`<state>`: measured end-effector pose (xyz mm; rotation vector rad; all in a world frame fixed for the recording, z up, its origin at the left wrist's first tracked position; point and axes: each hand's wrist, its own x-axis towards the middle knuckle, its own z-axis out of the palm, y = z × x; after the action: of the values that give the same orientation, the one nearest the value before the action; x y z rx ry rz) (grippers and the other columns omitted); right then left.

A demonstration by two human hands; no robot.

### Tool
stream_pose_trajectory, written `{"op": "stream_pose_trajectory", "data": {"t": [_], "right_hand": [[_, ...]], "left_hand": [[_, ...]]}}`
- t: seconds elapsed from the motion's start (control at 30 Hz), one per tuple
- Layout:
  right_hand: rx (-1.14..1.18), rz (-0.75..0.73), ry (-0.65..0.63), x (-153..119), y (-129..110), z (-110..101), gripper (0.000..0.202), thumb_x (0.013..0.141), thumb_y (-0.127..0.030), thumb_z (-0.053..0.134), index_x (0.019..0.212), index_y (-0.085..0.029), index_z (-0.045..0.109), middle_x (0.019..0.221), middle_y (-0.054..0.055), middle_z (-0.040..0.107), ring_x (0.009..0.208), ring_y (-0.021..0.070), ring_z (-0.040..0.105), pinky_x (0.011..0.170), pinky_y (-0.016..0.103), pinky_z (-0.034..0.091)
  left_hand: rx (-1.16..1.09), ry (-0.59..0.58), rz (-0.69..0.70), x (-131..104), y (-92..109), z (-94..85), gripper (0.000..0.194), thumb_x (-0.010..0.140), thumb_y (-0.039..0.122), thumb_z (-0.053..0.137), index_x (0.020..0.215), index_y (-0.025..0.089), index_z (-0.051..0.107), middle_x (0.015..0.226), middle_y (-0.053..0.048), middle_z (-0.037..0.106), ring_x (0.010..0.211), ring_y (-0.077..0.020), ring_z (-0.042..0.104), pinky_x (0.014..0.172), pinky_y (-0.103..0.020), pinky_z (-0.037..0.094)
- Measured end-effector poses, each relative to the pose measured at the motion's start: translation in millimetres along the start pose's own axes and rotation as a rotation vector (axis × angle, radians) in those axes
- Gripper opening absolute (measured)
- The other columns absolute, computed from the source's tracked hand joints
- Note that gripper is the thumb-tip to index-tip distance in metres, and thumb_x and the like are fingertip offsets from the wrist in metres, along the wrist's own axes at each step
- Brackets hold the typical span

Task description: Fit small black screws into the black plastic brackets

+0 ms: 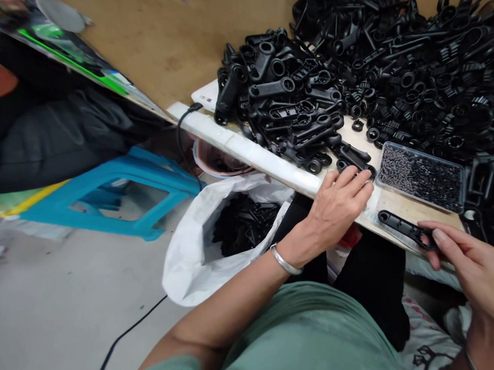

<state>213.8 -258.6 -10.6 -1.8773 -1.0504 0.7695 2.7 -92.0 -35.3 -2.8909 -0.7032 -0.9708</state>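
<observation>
My right hand (471, 255) pinches one end of a long black plastic handle part (404, 227) between thumb and fingers. Its hollow, ribbed inner side faces up, over the bench's front edge. My left hand (336, 208) reaches over the bench with fingers stretched out. Its fingertips lie at another black handle part (354, 157) at the foot of the heap; whether they press on it I cannot tell, and the thumb is hidden. Between the hands, farther back, stands a clear plastic box (420, 175) of small dark metal pieces, perhaps screws.
A heap of black plastic parts (283, 88) and rings covers the bench's back. A white sack (184, 256) holding black parts stands below the white bench edge (244, 146). To the left are a blue stool (148, 210), a seated person (51, 135) and a cable (126, 337) on the floor.
</observation>
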Motion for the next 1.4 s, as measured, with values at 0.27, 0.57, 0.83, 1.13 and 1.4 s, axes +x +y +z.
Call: {"op": "stream_pose_trajectory", "data": {"t": [0.27,0.57,0.83,1.13,1.4], "right_hand": [[-0.266,-0.065,-0.013,16.3,-12.8,22.0,0.041,0.093,-0.051,0.051,0.111,-0.021,0.072,0.074,0.003,0.069,0.054,0.0137,0.059,0.055,0.027,0.05],[-0.611,-0.187,0.159,29.4,-9.2,5.1,0.036,0.091,-0.051,0.054,0.098,-0.023,0.076,0.082,0.005,0.075,0.068,0.0207,0.068,0.067,0.032,0.051],[-0.983,-0.301,0.149,76.3,-22.4,-9.0,0.029,0.092,-0.035,0.054,0.11,-0.022,0.073,0.107,0.008,0.073,0.086,0.0259,0.068,0.074,0.038,0.05],[-1.171,-0.232,0.053,98.2,-31.3,-0.8,0.018,0.09,-0.029,0.058,0.097,-0.027,0.074,0.096,0.006,0.074,0.082,0.0271,0.068,0.06,0.034,0.04],[-0.855,-0.362,0.123,93.5,-17.6,-10.8,0.019,0.09,-0.026,0.055,0.092,-0.022,0.074,0.094,0.006,0.075,0.086,0.0252,0.068,0.074,0.036,0.046]], "left_hand": [[0.124,-0.061,-0.07,7.8,-9.1,7.3,0.019,0.1,0.015,0.048,0.094,0.015,0.066,0.108,-0.007,0.072,0.101,-0.0234,0.058,0.086,-0.041,0.032],[-0.188,-0.055,0.057,6.8,9.6,6.1,0.015,0.099,0.026,0.056,0.093,0.017,0.066,0.106,-0.003,0.072,0.103,-0.0198,0.057,0.087,-0.037,0.03],[-0.32,-0.176,0.089,16.3,14.9,9.8,0.02,0.099,0.028,0.055,0.087,0.017,0.066,0.09,-0.001,0.07,0.09,-0.0177,0.055,0.086,-0.036,0.027],[-0.202,-0.282,0.203,87.1,14.4,23.8,0.029,0.098,0.007,0.041,0.084,0.017,0.065,0.084,-0.004,0.063,0.094,-0.0207,0.051,0.082,-0.037,0.028],[-0.109,-0.377,0.262,106.7,14.8,33.5,0.028,0.099,0.008,0.041,0.083,0.014,0.063,0.086,-0.006,0.064,0.095,-0.0219,0.052,0.087,-0.039,0.03]]}}
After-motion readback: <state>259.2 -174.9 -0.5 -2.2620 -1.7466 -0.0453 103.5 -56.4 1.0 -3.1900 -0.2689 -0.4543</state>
